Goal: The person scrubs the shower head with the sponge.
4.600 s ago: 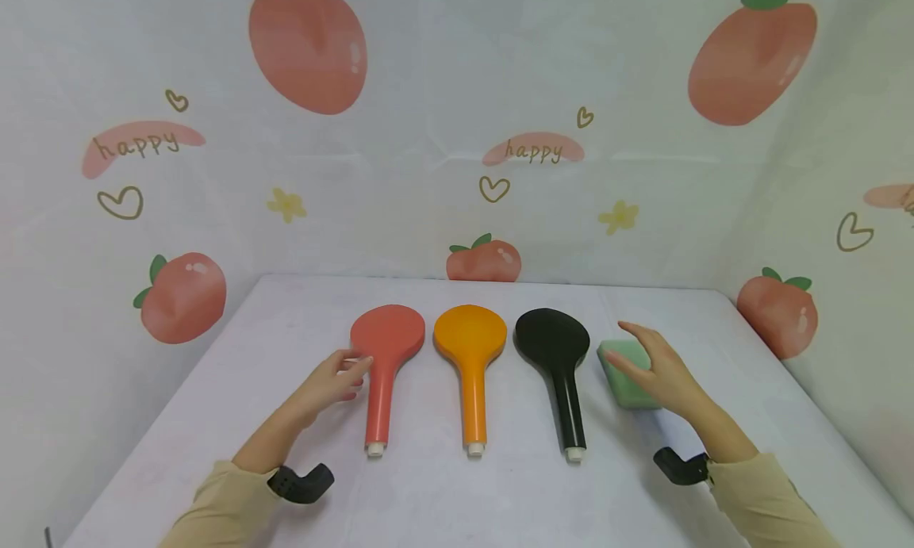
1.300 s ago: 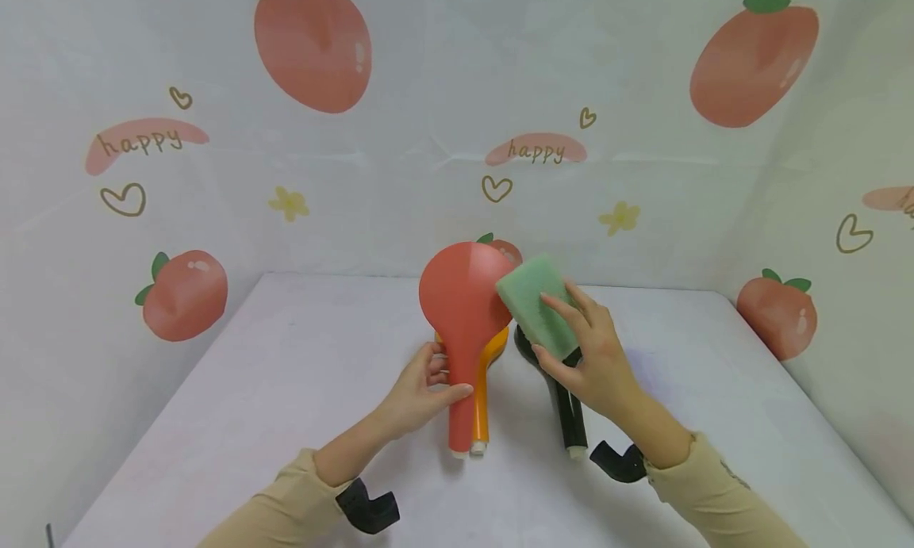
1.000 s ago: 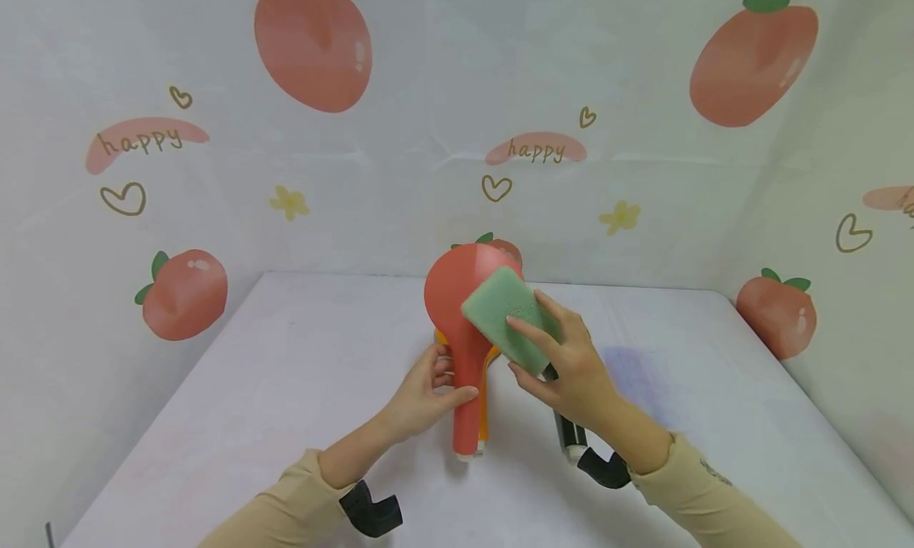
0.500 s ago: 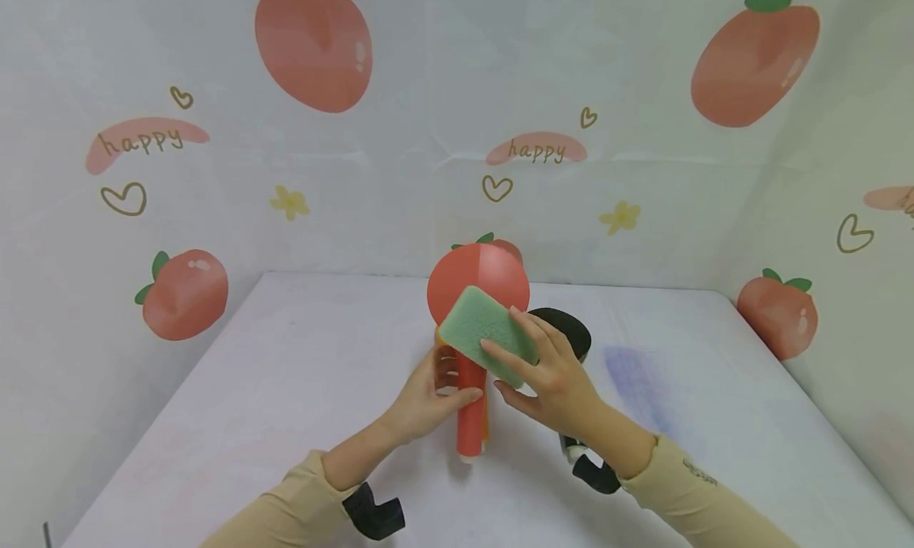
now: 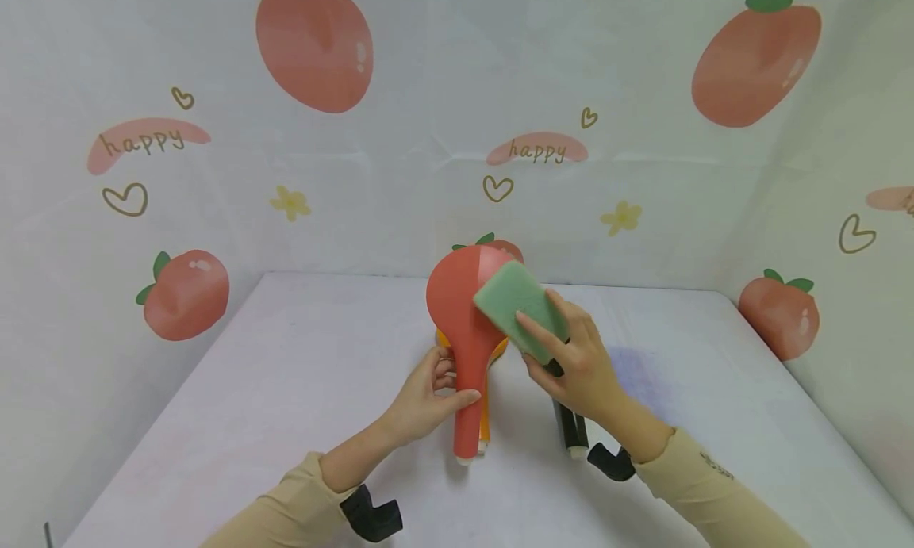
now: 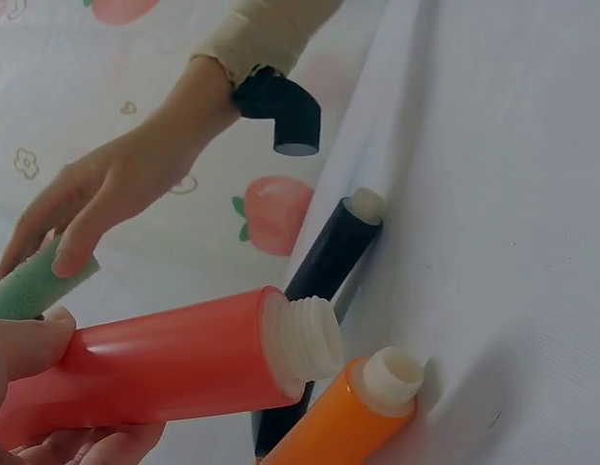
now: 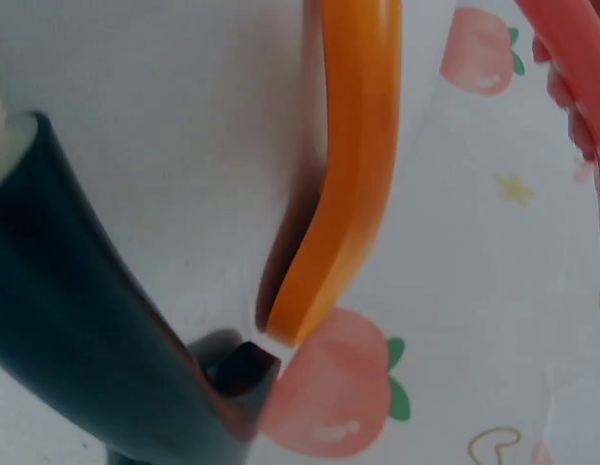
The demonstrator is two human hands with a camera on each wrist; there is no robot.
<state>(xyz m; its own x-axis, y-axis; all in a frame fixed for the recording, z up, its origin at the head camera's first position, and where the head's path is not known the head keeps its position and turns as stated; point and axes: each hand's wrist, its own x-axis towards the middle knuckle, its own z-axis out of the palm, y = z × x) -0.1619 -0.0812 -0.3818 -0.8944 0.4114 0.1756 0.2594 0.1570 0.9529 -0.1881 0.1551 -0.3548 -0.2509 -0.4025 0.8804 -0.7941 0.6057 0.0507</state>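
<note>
While held upright, red shower head (image 5: pixel 467 310) under sponge (image 5: pixel 521 310).

The person wears a long-sleeved top in a pale tan, beige colour; the left sleeve (image 5: pixel 286 508) and the right sleeve (image 5: pixel 714 492) both end at the wrist in a plain cuff. Small dark markings sit on the right sleeve near the cuff, too small to read. On each wrist sits 1 black mount, an elbow-shaped matte tube: the left mount (image 5: pixel 371 515) and the right mount (image 5: pixel 612 462). Both hands are bare.
</note>
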